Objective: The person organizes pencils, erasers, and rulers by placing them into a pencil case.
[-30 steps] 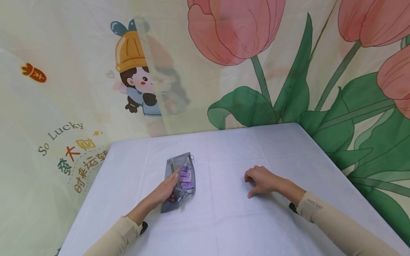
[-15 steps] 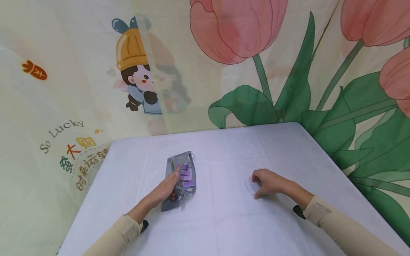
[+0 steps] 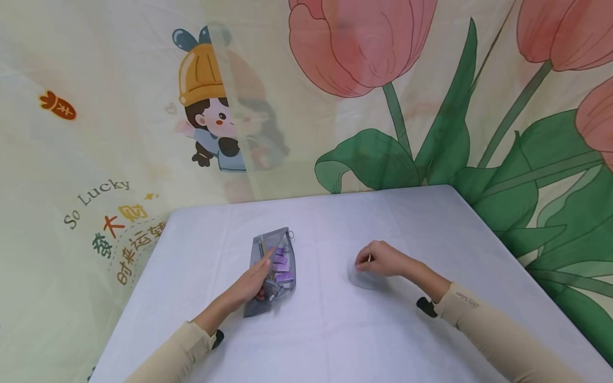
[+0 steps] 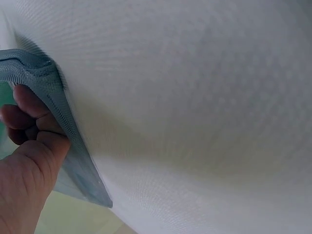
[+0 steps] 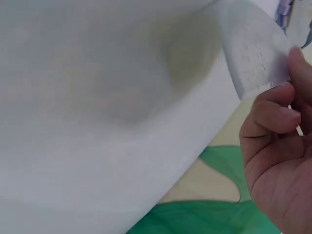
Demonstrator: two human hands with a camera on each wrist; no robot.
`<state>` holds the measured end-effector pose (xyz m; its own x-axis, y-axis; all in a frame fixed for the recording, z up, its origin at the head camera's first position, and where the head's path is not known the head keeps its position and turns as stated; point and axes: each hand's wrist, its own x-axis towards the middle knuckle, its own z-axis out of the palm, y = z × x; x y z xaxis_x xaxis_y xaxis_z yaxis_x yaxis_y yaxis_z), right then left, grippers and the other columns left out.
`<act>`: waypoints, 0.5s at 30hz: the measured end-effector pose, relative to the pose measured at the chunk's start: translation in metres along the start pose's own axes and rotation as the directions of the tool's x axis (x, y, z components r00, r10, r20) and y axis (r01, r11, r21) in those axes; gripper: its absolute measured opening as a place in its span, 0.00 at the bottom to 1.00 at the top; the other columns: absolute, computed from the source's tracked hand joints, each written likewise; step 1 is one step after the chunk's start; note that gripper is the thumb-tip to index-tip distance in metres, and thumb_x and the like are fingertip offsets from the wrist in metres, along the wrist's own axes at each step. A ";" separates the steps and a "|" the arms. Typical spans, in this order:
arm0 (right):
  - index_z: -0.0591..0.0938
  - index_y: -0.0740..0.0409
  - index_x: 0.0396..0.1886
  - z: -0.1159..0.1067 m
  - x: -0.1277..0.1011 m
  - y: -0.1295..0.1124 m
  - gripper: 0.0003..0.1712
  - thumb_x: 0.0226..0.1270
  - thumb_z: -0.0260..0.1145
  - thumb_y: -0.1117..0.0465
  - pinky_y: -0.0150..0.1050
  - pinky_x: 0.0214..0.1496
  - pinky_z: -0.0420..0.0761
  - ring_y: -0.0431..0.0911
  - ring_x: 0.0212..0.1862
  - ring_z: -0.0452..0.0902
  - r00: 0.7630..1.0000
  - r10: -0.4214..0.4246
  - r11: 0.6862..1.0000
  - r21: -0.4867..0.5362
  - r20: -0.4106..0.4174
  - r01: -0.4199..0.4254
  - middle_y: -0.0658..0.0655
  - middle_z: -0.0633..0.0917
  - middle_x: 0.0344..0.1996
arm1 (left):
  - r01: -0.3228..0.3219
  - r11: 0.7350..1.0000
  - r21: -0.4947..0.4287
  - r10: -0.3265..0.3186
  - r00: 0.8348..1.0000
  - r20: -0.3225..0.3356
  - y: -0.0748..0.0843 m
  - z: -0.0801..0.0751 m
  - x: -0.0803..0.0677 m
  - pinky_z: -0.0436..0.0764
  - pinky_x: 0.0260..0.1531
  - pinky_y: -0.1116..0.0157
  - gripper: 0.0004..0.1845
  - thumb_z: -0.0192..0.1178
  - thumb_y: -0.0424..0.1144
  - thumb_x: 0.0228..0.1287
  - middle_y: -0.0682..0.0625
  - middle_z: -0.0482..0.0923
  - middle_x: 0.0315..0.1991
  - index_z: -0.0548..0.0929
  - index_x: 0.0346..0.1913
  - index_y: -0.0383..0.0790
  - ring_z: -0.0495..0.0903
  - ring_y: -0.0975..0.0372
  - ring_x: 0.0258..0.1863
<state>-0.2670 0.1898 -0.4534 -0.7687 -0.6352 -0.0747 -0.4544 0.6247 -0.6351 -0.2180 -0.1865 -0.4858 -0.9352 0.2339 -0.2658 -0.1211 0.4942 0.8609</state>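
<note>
My left hand [image 3: 251,282] grips the near part of a grey see-through zip pencil pouch [image 3: 274,290]. Purple pieces [image 3: 283,267] and slim pencil-like sticks show inside it. The left wrist view has curled fingers behind the pouch's zipped edge [image 4: 59,100]. On the right, my right hand [image 3: 385,259] pinches a clear, rounded plastic piece that looks like a protractor [image 3: 365,280] between thumb and fingertips. Close up in the right wrist view, the protractor [image 5: 256,51] is tilted up from the cloth and bears faint markings. Part of its edge is behind the fingers.
Both hands work over a table with a white cloth [image 3: 325,330]. A patterned curtain [image 3: 297,133] with tulips and a cartoon figure hangs behind the table's far edge. White cloth lies between the pouch and the right hand.
My right hand first slid slightly right, then moved left and up, its spread fingers closing into a pinch on the clear piece. My left hand keeps its grip on the pouch.
</note>
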 end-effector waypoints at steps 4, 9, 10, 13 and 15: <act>0.88 0.63 0.40 0.010 0.027 -0.022 0.10 0.69 0.66 0.60 0.33 0.28 0.77 0.40 0.26 0.74 0.994 0.095 0.976 0.200 -0.050 -0.083 0.61 0.87 0.32 | -0.006 1.000 -0.002 0.006 1.000 -0.020 -0.001 -0.001 -0.002 0.80 0.27 0.61 0.27 0.33 0.62 0.78 0.41 0.71 0.41 0.51 0.77 0.71 0.69 0.57 0.25; 0.86 0.66 0.45 0.027 0.056 -0.047 0.13 0.69 0.67 0.60 0.33 0.28 0.81 0.43 0.25 0.75 0.956 0.272 0.858 0.478 -0.110 -0.189 0.64 0.84 0.32 | -0.030 1.000 0.005 0.030 0.999 -0.020 -0.002 -0.001 -0.002 0.80 0.27 0.60 0.28 0.32 0.62 0.79 0.36 0.71 0.49 0.51 0.78 0.70 0.70 0.57 0.25; 0.85 0.67 0.45 0.031 0.061 -0.052 0.14 0.68 0.68 0.60 0.34 0.28 0.82 0.43 0.25 0.76 0.946 0.300 0.827 0.528 -0.122 -0.195 0.63 0.84 0.32 | -0.033 0.999 0.007 0.034 0.999 -0.019 -0.002 0.000 -0.002 0.80 0.27 0.60 0.28 0.31 0.62 0.79 0.36 0.71 0.52 0.50 0.78 0.70 0.70 0.57 0.26; 0.84 0.69 0.44 0.043 0.075 -0.064 0.14 0.67 0.69 0.61 0.33 0.29 0.84 0.41 0.24 0.79 0.928 0.344 0.754 0.631 -0.142 -0.183 0.61 0.84 0.29 | -0.034 0.999 0.004 0.034 0.999 -0.027 -0.002 0.001 -0.002 0.80 0.27 0.60 0.28 0.31 0.62 0.78 0.37 0.70 0.59 0.50 0.77 0.70 0.70 0.57 0.26; 0.84 0.71 0.43 0.051 0.084 -0.071 0.14 0.67 0.69 0.62 0.34 0.28 0.84 0.40 0.23 0.79 0.930 0.340 0.721 0.674 -0.139 -0.163 0.59 0.84 0.27 | -0.035 0.999 -0.001 0.035 0.999 -0.036 -0.002 0.002 -0.002 0.80 0.26 0.60 0.27 0.31 0.61 0.79 0.38 0.69 0.62 0.51 0.77 0.71 0.70 0.56 0.26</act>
<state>-0.2759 0.0690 -0.4538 -0.9320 -0.3154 -0.1785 0.1008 0.2475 -0.9636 -0.2155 -0.1867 -0.4881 -0.9503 0.2209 -0.2194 -0.0882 0.4847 0.8702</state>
